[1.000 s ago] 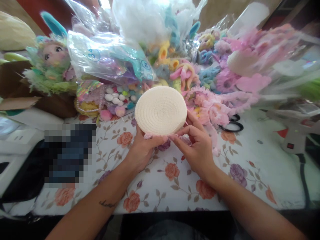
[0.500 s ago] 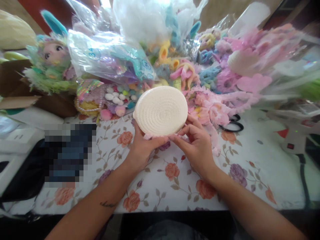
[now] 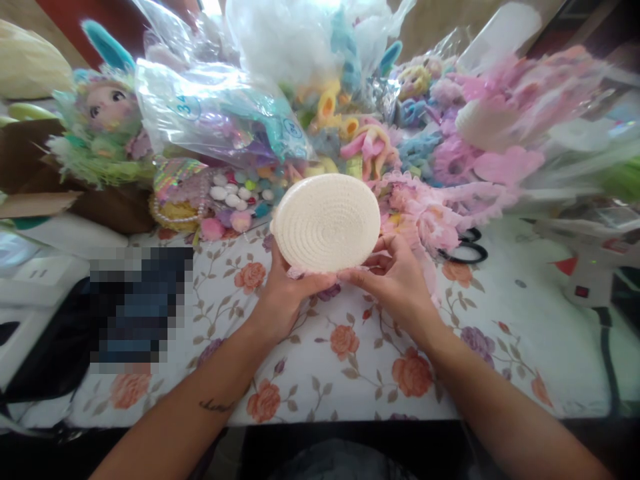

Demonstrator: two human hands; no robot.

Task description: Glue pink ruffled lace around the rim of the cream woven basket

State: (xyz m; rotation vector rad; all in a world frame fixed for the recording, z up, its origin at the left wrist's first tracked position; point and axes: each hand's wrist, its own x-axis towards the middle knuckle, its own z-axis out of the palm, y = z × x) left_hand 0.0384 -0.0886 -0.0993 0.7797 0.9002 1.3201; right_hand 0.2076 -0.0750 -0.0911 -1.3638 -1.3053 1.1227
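Observation:
A cream coiled-rope basket, oval at its base, is held up over the floral tablecloth with its spiral underside facing me. My left hand grips its lower left side, thumb along the near edge and fingers behind it. On the lower right, my right hand holds the same edge, thumb pressed close to the left thumb and fingers bent behind. A strip of pink trim shows under the thumbs along that edge. The basket's inside faces away and is hidden.
Pink lace and fabric flowers lie just behind the right hand, with black-handled scissors beside them. A glue gun stands at the right. Pompoms, plastic bags and a doll crowd the back.
The basket has shifted slightly to the right and tilted a little. My right fingers have changed their bend, and the thumb has straightened along the edge. The left hand has barely moved.

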